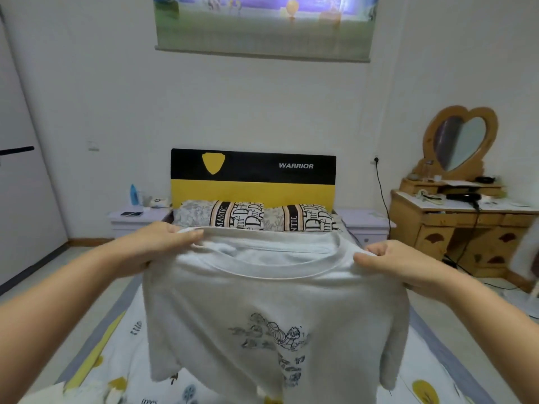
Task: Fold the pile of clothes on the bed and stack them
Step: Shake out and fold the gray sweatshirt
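Observation:
A light grey T-shirt with a dark cartoon print on its chest hangs in the air above the bed. My left hand pinches its left shoulder by the collar. My right hand pinches the right shoulder. The shirt faces me, spread wide between both hands, with the round neckline on top and the hem drooping toward the sheet. The shirt hides most of the bed's middle. No other clothes show in the head view.
Two patterned pillows lie against a black and yellow headboard. Pale nightstands flank the bed. A wooden dressing table with a heart-shaped mirror stands at the right, and a cable hangs down the wall beside it.

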Motion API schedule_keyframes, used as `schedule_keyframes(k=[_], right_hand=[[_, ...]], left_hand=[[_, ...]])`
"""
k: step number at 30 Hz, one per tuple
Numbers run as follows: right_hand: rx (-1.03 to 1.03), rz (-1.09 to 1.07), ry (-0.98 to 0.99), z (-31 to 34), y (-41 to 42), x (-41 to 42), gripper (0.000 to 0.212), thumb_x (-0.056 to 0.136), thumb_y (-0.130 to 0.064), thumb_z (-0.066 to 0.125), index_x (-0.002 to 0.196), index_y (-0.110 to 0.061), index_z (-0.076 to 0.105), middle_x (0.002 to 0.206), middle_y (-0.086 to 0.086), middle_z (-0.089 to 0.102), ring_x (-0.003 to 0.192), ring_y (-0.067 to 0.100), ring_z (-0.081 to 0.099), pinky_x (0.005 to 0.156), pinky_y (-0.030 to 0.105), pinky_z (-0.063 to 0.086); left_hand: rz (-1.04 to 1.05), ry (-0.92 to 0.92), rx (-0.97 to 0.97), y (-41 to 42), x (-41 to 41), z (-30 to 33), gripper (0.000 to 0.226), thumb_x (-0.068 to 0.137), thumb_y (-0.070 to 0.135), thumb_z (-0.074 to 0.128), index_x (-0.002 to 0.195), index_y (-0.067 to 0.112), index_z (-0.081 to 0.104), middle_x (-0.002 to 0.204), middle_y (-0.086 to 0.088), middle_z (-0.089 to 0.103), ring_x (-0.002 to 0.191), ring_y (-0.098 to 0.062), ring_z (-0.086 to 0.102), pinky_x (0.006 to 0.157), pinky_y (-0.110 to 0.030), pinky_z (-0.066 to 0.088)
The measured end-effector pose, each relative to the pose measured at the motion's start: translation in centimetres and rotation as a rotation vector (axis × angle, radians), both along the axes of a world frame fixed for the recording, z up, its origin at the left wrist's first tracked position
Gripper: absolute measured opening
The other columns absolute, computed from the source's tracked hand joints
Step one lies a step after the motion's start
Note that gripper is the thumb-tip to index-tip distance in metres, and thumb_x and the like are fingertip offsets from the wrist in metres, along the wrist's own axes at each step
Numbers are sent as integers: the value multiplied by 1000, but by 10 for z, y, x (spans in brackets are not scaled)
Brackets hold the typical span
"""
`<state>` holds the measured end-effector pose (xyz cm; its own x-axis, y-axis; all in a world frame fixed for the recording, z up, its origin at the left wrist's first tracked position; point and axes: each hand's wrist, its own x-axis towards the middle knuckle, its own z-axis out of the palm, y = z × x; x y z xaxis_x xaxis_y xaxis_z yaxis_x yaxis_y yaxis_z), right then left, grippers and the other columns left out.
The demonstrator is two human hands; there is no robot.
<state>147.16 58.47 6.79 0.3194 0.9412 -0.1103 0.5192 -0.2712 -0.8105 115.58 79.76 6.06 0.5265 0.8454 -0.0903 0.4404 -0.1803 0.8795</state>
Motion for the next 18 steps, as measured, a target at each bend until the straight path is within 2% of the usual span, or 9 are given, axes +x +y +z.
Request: schedule_keyframes(k=[2,4,6,9,12,16,18], right_hand=[[-59,29,-21,0,-9,12,18,81,-27,71,72,-11,70,75,9,70,68,18,65,63,26,49],[12,-52,-131,-6,-11,19,20,85,-20,67,75,-3,67,70,9,65,62,16,59,60,26,43],[174,-183,-206,-17,-8,16,22,88,-15,63,67,-6,61,61,5,57,55,12,50,54,24,35],[379,-324,-262,-32,-4,3,24,90,-12,58,67,-4,56,64,8,53,62,16,45,56,29,30],[476,-374,-319,-42,-5,-7,22,89,-13,58,70,-4,60,67,12,59,66,20,49,57,29,30],[476,-353,-508,-37,-24,-17,24,87,-23,61,64,-17,61,58,1,57,61,16,51,55,30,36],[488,-336,-578,-30,-37,-23,25,85,-28,59,61,-22,58,53,-3,55,58,14,51,53,31,37]], left_hand=[[-268,4,-152,5,-18,3,48,45,51,88,72,14,75,81,-11,73,70,-19,70,57,-24,54],[-360,53,-189,8,-29,2,28,60,30,85,76,11,74,86,-13,72,75,-20,70,59,-23,54],[-275,105,-77,6,-30,-6,6,76,11,71,76,5,70,84,-14,69,74,-22,65,60,-24,50],[-57,11,159,-3,-22,-31,25,91,5,55,67,8,59,64,-5,57,61,-11,51,53,-18,37],[199,-74,306,-20,-16,-49,36,90,10,58,56,12,47,53,0,46,40,1,40,38,-9,26],[301,-53,443,-36,-24,-58,36,80,5,69,52,11,47,50,-1,42,41,-4,37,38,-13,25],[298,-4,497,-48,-32,-56,32,78,4,71,53,3,51,50,-4,44,43,-5,37,40,-14,25]])
